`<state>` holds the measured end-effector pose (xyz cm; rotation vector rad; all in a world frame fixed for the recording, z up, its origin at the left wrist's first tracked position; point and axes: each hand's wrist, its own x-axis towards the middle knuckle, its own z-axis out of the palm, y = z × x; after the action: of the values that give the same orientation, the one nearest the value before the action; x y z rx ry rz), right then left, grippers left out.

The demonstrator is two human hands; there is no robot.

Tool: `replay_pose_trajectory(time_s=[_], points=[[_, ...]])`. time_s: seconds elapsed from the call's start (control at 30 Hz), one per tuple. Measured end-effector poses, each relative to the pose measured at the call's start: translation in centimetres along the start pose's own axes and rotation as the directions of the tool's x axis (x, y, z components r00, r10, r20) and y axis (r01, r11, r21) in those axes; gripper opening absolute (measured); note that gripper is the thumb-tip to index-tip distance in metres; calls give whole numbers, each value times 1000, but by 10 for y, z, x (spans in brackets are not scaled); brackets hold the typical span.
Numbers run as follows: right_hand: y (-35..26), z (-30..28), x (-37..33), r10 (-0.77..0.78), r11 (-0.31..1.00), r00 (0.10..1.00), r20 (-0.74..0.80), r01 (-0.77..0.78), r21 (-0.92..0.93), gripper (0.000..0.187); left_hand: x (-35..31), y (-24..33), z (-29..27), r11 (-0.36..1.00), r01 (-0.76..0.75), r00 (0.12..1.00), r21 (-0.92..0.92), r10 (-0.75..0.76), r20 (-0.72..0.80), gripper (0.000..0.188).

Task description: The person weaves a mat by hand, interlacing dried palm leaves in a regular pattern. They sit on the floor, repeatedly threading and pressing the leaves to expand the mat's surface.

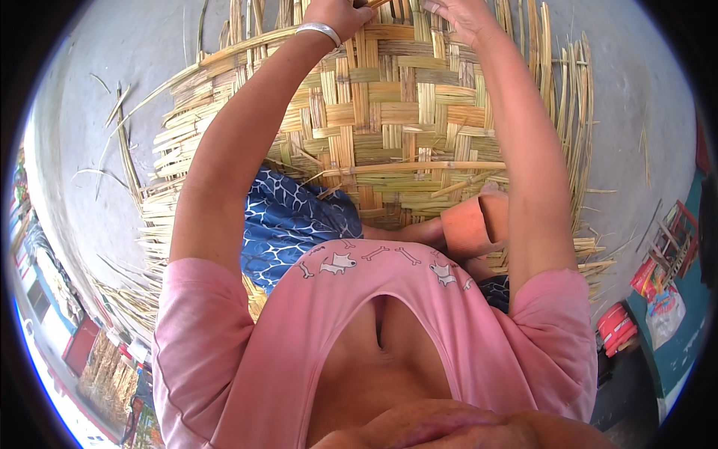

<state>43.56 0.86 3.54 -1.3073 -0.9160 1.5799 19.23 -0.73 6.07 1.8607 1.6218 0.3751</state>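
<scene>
while i watched remotely thru the head cam, both of the person's bare hands were up at the top edge of view, partly cut off. the left hand (340, 16), w/ a smooth silver-coloured metal bangle (319, 31) at its wrist, had fingers bent inward next to a narrow tan strip (381, 3); i couldn't tell if it gripped that or just touched it. the right hand (464, 19) was opp. it, fingers loosely extended twd the left one; w/ part of it out of view, i couldn't tell whether it held anything.

below and btwn the forearms, i had the large mat of flat yellow-green and straw-coloured strips (400, 112) spread on the smooth grey floor (651, 112), its checkered weave running down to the person's legs. unwoven ends stuck out on both sides, l. & r. one long thin yellow strip (419, 168) lay crosswise over the mat, near the legs. i also saw an orange-brown curved piece (464, 224) by the lower leg, material unclear, plus a blue cloth w/ white net pattern (292, 224) over the leg on the l. side. far r., i noted a clear plastic bag (664, 320) near a red bundle (617, 329).
</scene>
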Motion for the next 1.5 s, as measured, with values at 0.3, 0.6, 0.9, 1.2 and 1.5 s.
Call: replay_pose_trajectory(time_s=[0.3,0.6,0.9,1.2,1.5], points=[[-11,21,16,-117,559,993,-22,47,-828,32,-1,-6,12,977,172,968,-127,-191,-160,36],[-22,25,57,250,674,968,-28,-195,-713,75,2,-11,15,923,290,945,-253,-317,-75,43],[-3,14,58,284,830,957,-63,-278,-484,109,3,-16,24,918,272,939,-289,-318,-128,45],[-17,31,39,356,856,929,-97,-366,-364,108,7,-20,27,938,256,945,-235,-293,-142,46],[-25,35,15,322,859,929,-183,-368,-356,121,13,-14,18,954,276,961,-118,-277,4,45]])
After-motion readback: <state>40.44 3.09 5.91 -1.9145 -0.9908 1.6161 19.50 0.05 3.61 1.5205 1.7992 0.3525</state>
